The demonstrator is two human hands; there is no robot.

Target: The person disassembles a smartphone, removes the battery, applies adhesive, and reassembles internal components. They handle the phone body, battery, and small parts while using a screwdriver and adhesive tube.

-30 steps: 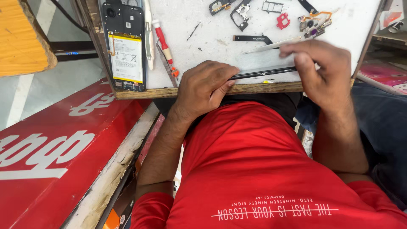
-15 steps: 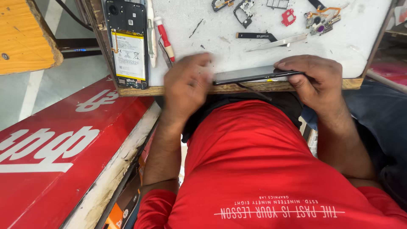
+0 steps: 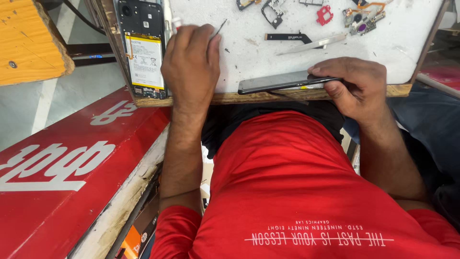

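My right hand (image 3: 357, 86) grips the right end of a thin dark phone panel (image 3: 280, 82), which lies tilted at the near edge of the white work board (image 3: 249, 52). My left hand (image 3: 190, 64) has reached up onto the board and rests, fingers curled, over a red-and-white tool (image 3: 176, 22) beside an opened phone body with a yellow-edged white battery (image 3: 143, 60). Whether the left hand grips the tool is hidden by its back. A thin metal pin (image 3: 221, 26) pokes out by its fingers.
Small phone parts lie along the board's far edge: a black flex strip (image 3: 287, 37), metal tweezers (image 3: 316, 44), a red bracket (image 3: 324, 15), camera modules (image 3: 362, 20). A red sign panel (image 3: 62, 168) lies lower left, a wooden block (image 3: 28, 41) upper left.
My left hand let go of the panel's left end and moved up and left onto the board by the red-and-white tool. The right hand still holds the panel.
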